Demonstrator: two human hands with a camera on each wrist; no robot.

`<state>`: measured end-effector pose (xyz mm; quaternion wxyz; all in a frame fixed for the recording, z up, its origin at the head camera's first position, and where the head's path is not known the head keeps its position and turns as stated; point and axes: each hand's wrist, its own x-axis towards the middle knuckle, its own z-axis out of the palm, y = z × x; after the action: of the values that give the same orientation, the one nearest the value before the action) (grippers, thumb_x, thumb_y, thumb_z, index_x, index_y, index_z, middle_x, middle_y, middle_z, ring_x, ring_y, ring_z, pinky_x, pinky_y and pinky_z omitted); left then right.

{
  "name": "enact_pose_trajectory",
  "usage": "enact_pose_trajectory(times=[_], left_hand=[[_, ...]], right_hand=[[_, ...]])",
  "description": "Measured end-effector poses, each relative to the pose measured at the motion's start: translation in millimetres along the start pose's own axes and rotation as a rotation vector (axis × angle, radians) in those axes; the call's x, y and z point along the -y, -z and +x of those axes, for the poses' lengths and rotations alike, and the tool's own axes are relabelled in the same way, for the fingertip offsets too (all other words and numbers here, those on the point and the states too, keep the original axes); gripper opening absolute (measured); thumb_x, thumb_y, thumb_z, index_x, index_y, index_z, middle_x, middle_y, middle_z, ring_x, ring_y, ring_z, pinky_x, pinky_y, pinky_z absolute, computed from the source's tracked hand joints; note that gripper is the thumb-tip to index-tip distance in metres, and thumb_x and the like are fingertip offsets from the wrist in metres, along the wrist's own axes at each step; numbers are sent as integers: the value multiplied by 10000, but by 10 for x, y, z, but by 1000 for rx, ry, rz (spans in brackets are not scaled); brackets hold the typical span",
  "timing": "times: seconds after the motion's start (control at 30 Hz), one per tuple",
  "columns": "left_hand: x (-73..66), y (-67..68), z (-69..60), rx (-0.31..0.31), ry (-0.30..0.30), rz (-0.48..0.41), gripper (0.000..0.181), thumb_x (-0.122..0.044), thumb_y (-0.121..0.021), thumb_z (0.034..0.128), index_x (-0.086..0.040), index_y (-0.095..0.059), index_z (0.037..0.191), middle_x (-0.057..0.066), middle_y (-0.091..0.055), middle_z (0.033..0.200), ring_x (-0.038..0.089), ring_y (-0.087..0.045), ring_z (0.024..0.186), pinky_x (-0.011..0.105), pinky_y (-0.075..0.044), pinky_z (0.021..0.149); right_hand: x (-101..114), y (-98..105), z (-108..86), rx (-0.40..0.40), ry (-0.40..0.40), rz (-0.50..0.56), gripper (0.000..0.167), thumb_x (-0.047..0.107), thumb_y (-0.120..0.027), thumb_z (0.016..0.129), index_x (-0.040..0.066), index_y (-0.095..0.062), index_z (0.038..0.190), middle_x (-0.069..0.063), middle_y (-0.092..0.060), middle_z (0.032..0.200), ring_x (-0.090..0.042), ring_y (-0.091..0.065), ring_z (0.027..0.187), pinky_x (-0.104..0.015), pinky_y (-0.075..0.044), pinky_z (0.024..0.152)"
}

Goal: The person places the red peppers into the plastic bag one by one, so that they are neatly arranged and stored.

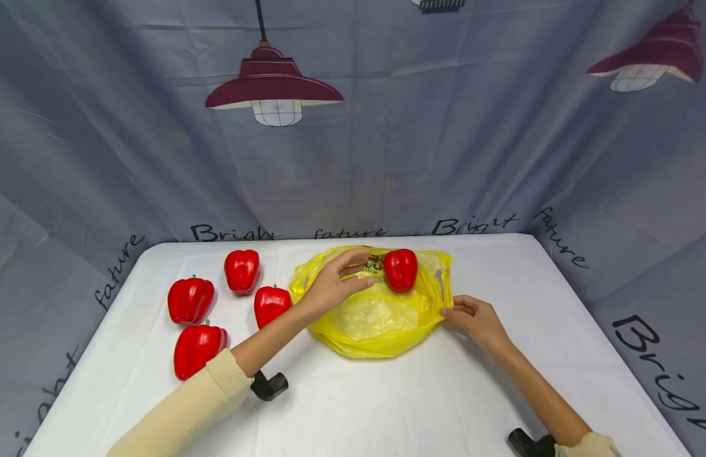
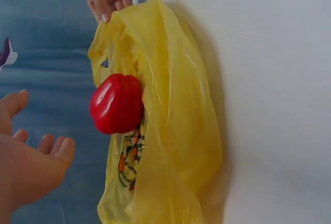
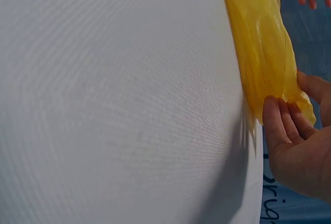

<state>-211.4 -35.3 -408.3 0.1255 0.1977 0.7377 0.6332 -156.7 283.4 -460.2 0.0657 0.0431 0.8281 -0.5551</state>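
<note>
A yellow plastic bag (image 1: 381, 317) lies on the white table with its mouth spread wide. One red bell pepper (image 1: 401, 270) shows at the bag's mouth, near its far right side; whether it rests on the plastic I cannot tell. Over the bag's left part, my left hand (image 1: 338, 285) has its fingers spread, holding nothing, apart from the pepper (image 2: 117, 103) in the left wrist view. My right hand (image 1: 475, 322) pinches the bag's right edge between thumb and fingers, as the right wrist view shows at the bag's corner (image 3: 274, 84).
Left of the bag are several more red bell peppers: one (image 1: 272, 306) close beside it, partly behind my left forearm, and others (image 1: 242, 271), (image 1: 190, 299), (image 1: 199, 350) farther left. A grey printed curtain (image 1: 387, 158) hangs behind and beside the white table (image 1: 387, 406).
</note>
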Motion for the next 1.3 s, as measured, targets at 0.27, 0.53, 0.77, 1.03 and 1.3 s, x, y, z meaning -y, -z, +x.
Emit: enact_pose_trajectory(times=[0.27, 0.53, 0.77, 1.03, 1.3], left_hand=[[-71, 249, -368, -49, -38, 32, 546, -149, -722, 931, -140, -513, 1436, 30, -519, 1425, 231, -478, 1327, 485, -360, 1115], [-19, 458, -646, -110, -30, 94, 562, -120, -732, 916, -84, -508, 1430, 87, -517, 1440, 262, -475, 1340, 440, -382, 1097], [29, 597, -887, -229, -41, 250, 563, -84, -765, 881, -65, -542, 1398, 101, -526, 1437, 273, -481, 1333, 446, -434, 1043], [198, 786, -1074, -311, -13, 352, 563, -54, -777, 860, -76, -561, 1379, 130, -554, 1394, 342, -491, 1312, 465, -469, 995], [287, 963, -1143, -325, 23, 401, 568, -43, -760, 873, -65, -540, 1396, 144, -527, 1418, 344, -447, 1345, 492, -408, 1054]], right_hand=[[-37, 6, -26, 7, -2, 4, 527, 281, -713, 944, -80, -569, 1299, -129, -690, 1089, -193, -659, 954, -221, -544, 820], [-41, 17, -34, 1, -12, 9, 530, 271, -709, 945, -82, -556, 1310, -122, -684, 1083, -193, -659, 949, -223, -546, 817], [-56, 12, -19, 2, -14, 14, 524, 258, -707, 947, -93, -551, 1304, -134, -680, 1078, -208, -661, 953, -224, -550, 820], [-42, 2, 0, 7, -10, 21, 524, 263, -710, 946, -89, -556, 1304, -138, -680, 1090, -193, -661, 955, -227, -551, 824], [-25, -9, 9, 14, -18, 27, 541, 271, -707, 950, -87, -540, 1320, -136, -674, 1102, -197, -660, 962, -230, -552, 833]])
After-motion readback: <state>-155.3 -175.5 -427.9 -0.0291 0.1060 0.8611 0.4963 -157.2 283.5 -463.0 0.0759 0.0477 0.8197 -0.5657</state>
